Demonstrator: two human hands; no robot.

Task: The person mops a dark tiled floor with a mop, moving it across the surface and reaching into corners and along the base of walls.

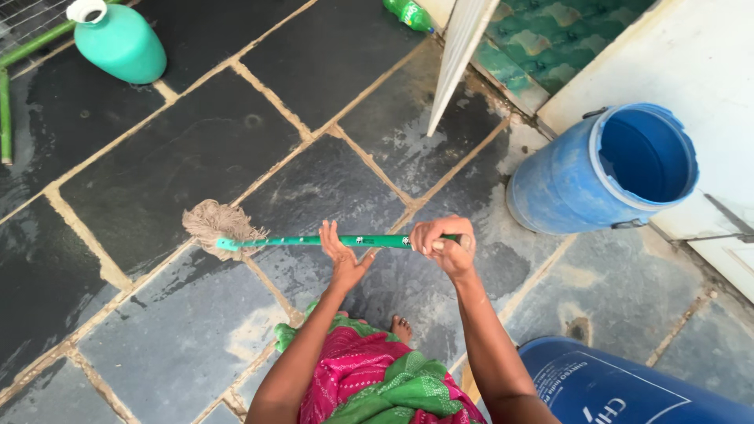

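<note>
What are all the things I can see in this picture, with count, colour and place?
mop: 1, green handle, beige head, on wet stone floor
jug: 1, teal, top left
open barrel: 1, blue, right
second barrel: 1, blue, bottom right
bottle: 1, green, top centre
white board: 1, leaning, top centre
foot: 1, bare, below handle
left hand: open against handle
right hand: grips handle end
</note>
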